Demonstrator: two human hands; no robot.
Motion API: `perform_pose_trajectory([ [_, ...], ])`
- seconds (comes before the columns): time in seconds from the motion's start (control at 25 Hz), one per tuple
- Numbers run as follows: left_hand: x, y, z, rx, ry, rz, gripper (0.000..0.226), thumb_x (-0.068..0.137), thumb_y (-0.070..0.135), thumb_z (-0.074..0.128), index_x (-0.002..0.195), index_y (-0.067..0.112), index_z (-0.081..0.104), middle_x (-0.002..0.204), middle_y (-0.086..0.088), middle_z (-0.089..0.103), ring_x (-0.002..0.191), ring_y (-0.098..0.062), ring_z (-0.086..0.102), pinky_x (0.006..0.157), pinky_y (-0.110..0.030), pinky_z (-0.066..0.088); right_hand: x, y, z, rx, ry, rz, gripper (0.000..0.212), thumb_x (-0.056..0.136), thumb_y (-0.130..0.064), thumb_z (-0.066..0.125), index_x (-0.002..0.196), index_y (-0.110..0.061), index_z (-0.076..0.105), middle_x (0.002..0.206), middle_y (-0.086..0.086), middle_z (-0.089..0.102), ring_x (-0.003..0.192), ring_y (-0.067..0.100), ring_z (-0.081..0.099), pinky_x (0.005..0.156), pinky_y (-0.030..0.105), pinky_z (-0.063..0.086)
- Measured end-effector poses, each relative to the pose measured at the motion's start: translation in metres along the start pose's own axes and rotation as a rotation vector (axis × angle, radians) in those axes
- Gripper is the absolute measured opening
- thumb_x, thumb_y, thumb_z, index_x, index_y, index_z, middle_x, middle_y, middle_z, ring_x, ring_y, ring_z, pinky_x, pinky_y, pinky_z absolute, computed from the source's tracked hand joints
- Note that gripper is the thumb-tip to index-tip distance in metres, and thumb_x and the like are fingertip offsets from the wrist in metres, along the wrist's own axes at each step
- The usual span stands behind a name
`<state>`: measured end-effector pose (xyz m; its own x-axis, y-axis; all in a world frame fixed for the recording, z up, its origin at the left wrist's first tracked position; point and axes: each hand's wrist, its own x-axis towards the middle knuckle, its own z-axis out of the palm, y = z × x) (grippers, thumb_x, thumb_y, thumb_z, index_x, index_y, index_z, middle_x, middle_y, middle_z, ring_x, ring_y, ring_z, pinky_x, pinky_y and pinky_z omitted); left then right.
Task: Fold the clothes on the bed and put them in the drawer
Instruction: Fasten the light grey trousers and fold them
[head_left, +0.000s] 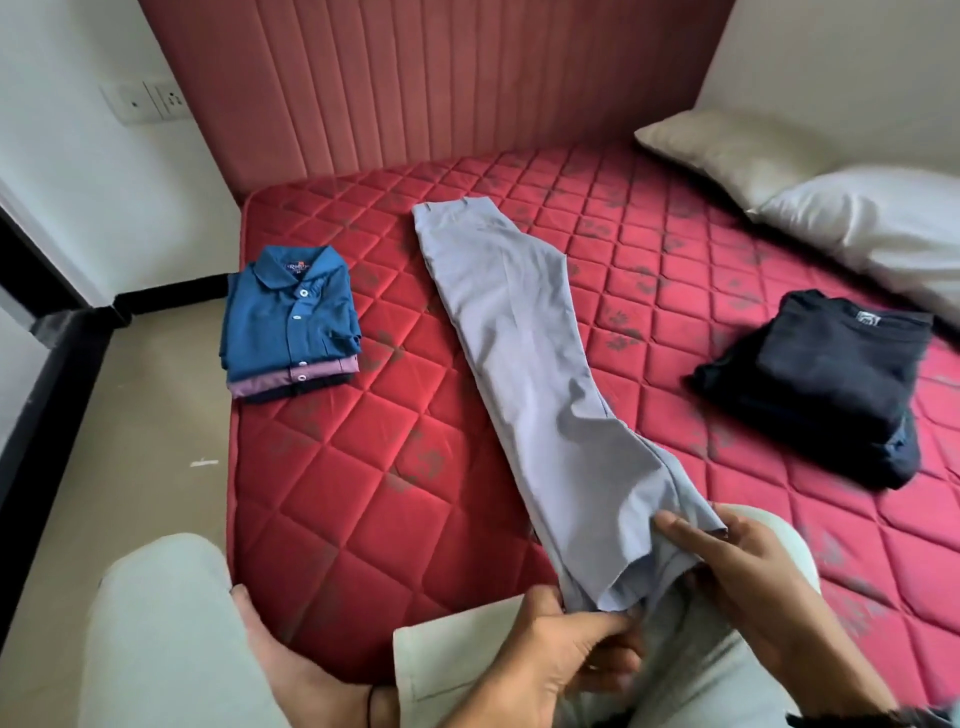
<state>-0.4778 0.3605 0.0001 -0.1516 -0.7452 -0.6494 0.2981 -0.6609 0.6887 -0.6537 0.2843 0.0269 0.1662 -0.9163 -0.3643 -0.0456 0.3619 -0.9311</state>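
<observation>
Head view: both hands, left hand (558, 657) and right hand (743, 574), pinch the hem of long grey cotton trousers (524, 374) stretching away toward eleven o'clock.

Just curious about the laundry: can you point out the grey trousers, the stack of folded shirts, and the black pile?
grey trousers (524, 332), head view, mid leg.
stack of folded shirts (291, 332), head view, blue top shirt's front.
black pile (831, 374), head view, top garment's middle.

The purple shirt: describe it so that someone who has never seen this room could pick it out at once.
On the red quilted mattress, look to the far left edge, where a small stack of folded shirts sits. The purple shirt is the middle layer, showing only as a thin strip under the blue collared shirt and above a dark one.
</observation>
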Motion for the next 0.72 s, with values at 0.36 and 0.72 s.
perform_pose_trajectory([
  [0.36, -0.018, -0.002, -0.026, 0.304, -0.190, -0.134, 0.034, 0.086, 0.043, 0.081, 0.099, 0.012, 0.072, 0.096, -0.016, 0.077, 0.072, -0.016, 0.072, 0.067, -0.025, 0.058, -0.043, 0.000, 0.016, 0.113, 0.215, 0.053, 0.017, 0.094, -0.019, 0.069, 0.091, -0.002, 0.066, 0.083, 0.015, 0.070, 0.076, 0.029, 0.065, 0.076, 0.039, 0.054],
  [0.72, 0.006, -0.010, -0.042, 0.407, 0.251, 0.324, 0.057, 0.070, 0.045, 0.082, 0.113, 0.046, 0.046, 0.078, -0.016, 0.070, 0.065, -0.028, 0.068, 0.063, -0.040, 0.058, -0.037, 0.013, 0.018, -0.125, 0.371, 0.019, 0.029, 0.083, 0.004, 0.077, 0.095, -0.013, 0.057, 0.068, 0.015, 0.069, 0.059, 0.031, 0.069, 0.072, 0.054, 0.061],
])
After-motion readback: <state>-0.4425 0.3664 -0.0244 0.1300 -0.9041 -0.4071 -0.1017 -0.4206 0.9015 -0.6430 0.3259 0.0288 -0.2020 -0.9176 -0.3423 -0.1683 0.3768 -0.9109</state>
